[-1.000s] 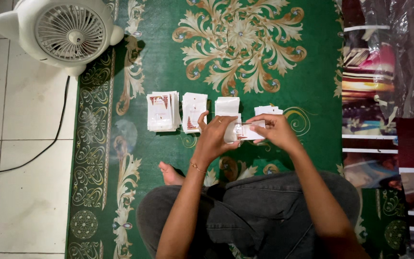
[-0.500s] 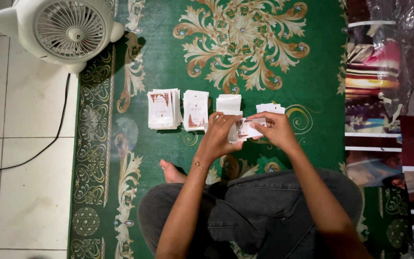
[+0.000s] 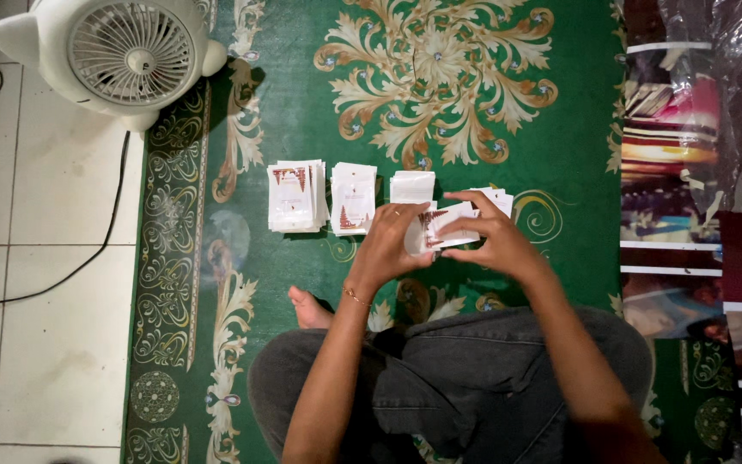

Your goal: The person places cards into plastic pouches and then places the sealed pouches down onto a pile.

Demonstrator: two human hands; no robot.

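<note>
Small white rectangular paper packet with a dark red printed pattern (image 3: 440, 225): pinched between both hands just above the knees, long axis running left to right, slightly tilted. Held over the large green patterned carpet with cream and gold scrollwork (image 3: 302, 112), which covers most of the floor; pale tiled floor (image 3: 36, 283) to the left, with a black cable (image 3: 88, 249) trailing across it. Round white plastic floor fan (image 3: 126, 56) at the upper left, straddling carpet edge and tiles. Stacked colourful cloth in clear plastic wrap (image 3: 697, 172) along the right edge. On the carpet, a row of white packet piles: thick left-most pile (image 3: 295, 196), second pile (image 3: 354, 198) just beside it, third pile (image 3: 411, 185) near the fingertips, fourth pile (image 3: 500, 199) partly hidden behind the right hand. Left hand (image 3: 388, 249), curled, gripping the packet's left end. Right hand (image 3: 495, 245), fingers bent, clasping the right end; both equally near. Grey trousers (image 3: 474, 378) and a bare foot (image 3: 309, 308) below.
</note>
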